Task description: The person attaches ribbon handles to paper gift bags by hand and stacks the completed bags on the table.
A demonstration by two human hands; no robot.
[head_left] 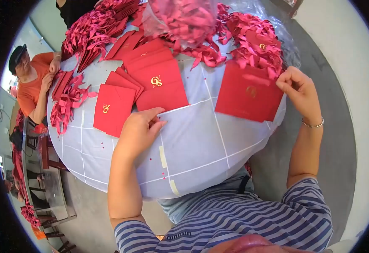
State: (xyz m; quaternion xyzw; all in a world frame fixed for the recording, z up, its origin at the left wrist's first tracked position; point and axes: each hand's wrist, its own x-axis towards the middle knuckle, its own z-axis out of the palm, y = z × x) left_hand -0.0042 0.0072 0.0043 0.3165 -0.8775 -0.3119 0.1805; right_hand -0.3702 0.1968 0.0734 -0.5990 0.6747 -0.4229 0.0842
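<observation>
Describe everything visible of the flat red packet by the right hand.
The flat, squarish red packet looks like card, slightly blurred, with a gold emblem near its middle. It is on the right of the cloth-covered table, by pink ribbons; another red edge shows at its lower right corner. The right hand meets its upper right edge; grip unclear.

Looks like a small hand-assembly workshop. I work at 1 round table (pixel 193 147) under checked cloth, piled with batches of matching red packets (pixel 163 95), gold letters on some, and heaps of pink ribbons (pixel 81 42). Bulk ribbon in 1 clear bag (pixel 182 19). 1 co-worker (pixel 33 86) shares my table. Off left: a 2nd table (pixel 54 192), stools (pixel 51 152). Plain grey floor (pixel 85 206).
</observation>
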